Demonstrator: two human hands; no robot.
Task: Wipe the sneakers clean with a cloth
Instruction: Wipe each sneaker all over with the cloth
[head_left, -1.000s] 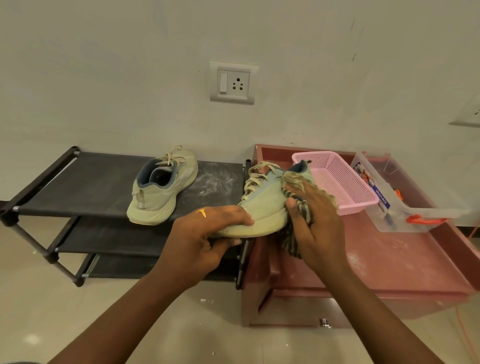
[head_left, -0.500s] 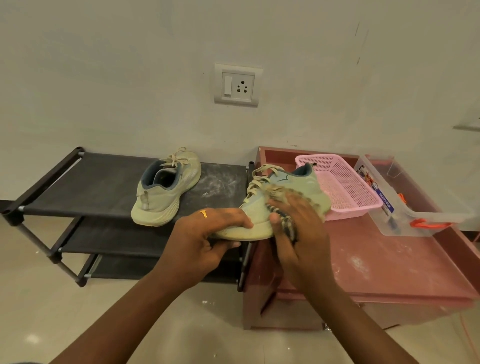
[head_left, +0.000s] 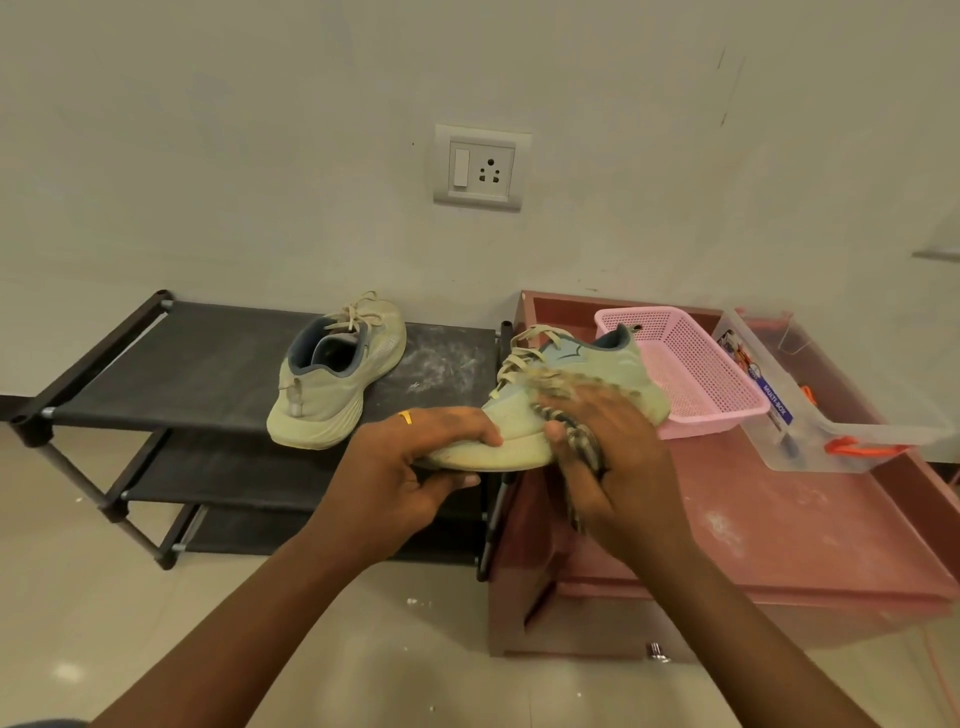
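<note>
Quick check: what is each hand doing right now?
Left hand: closed, holding the sneaker by its toe.
Right hand: closed, holding the cloth against the sneaker's side.

On my feed the light is soft, even and fairly bright, leaving one pale reflected spot on the glossy beige tiled floor (head_left: 104, 597) and only a faint shadow under the resting pale green lace-up sneaker (head_left: 332, 384) on the black fabric shoe rack (head_left: 208, 364). Motion blur smears the striped brown cloth (head_left: 582, 444) and the fingers (head_left: 597, 400) of the right hand (head_left: 618, 457), while the left hand (head_left: 415, 457) and the held pale green sneaker (head_left: 597, 364) look sharper. My wide lens bows the rack and the pink wooden cabinet (head_left: 779, 519) towards the edges, where detail softens.
</note>
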